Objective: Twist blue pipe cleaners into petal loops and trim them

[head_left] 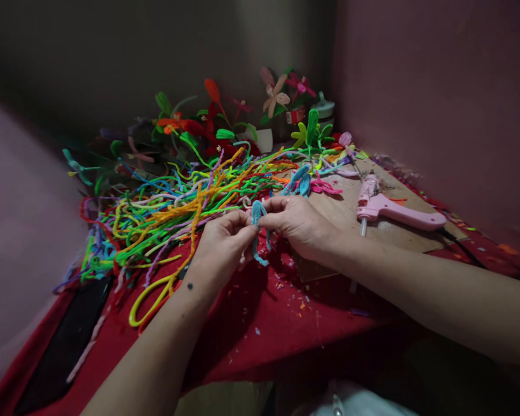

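Between both hands is a light blue pipe cleaner (256, 212), bent into a narrow loop with its loose ends hanging below. My left hand (227, 237) pinches it from the left, thumb against fingers. From the right, my right hand (297, 224) grips it too, with thumb and forefinger closed near the loop's top. Just behind my right hand lie blue looped pipe-cleaner pieces (302, 181) and a pink one (325, 186). A large heap of multicoloured pipe cleaners (177, 202) spreads beyond my left hand.
A pink hot glue gun (398, 211) lies on a cardboard sheet (342, 216) at right, its cord trailing. Yellow-handled scissors (149, 300) and a black phone-like slab (65, 346) are at left. Pipe-cleaner flowers (276, 95) stand at the back. Scraps dot the red cloth (264, 341).
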Demonstrator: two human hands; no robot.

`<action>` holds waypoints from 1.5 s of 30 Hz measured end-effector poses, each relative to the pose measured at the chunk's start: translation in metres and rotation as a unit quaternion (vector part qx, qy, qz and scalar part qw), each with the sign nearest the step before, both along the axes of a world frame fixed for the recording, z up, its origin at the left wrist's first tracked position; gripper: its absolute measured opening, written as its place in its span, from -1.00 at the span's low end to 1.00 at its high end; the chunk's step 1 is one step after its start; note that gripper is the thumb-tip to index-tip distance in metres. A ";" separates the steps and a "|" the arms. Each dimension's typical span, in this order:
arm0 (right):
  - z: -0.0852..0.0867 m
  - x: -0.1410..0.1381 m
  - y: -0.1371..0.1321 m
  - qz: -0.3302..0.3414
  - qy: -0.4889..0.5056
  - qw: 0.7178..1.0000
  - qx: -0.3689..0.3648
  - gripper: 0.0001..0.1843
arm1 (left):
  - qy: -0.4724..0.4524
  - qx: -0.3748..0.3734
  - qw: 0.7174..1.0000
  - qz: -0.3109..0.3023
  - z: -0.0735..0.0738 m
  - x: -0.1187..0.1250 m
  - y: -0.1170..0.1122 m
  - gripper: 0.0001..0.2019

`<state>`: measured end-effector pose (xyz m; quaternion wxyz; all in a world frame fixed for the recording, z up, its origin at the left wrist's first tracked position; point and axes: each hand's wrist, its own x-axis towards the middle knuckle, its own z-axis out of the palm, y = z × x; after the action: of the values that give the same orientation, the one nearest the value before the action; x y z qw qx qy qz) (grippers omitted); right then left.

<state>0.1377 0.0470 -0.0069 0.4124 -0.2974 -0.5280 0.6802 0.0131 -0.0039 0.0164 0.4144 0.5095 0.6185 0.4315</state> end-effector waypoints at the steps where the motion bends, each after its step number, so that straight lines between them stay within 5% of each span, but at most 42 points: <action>1: 0.000 0.000 0.000 0.001 -0.006 1.000 0.002 -0.91 | 0.006 -0.002 1.000 0.002 0.000 0.001 0.000 -0.90; 16: 0.005 0.001 0.000 0.022 0.025 0.999 0.002 -0.93 | 0.035 0.003 0.999 0.007 -0.001 0.004 -0.003 -0.91; 23: 0.008 0.005 0.003 -0.021 0.006 1.000 -0.015 -0.82 | -0.014 0.012 0.997 -0.073 0.001 -0.013 0.001 -0.88; 30: 0.005 0.006 0.013 -0.043 0.071 0.995 -0.059 -0.83 | -0.030 -0.093 0.983 -0.158 0.003 -0.034 0.004 -0.83; 39: 0.004 0.009 0.020 -0.056 0.088 0.994 -0.040 -0.84 | -0.147 -0.137 0.965 -0.168 0.003 -0.024 0.000 -0.87; 45: 0.004 0.008 0.017 -0.052 0.076 0.995 -0.042 -0.87 | -0.112 -0.172 0.959 -0.196 0.000 -0.026 0.001 -0.85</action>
<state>0.1457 0.0645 -0.0028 0.4734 -0.2889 -0.4503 0.6998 -0.0131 -0.0029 0.0166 0.6386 0.4900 0.5213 0.2833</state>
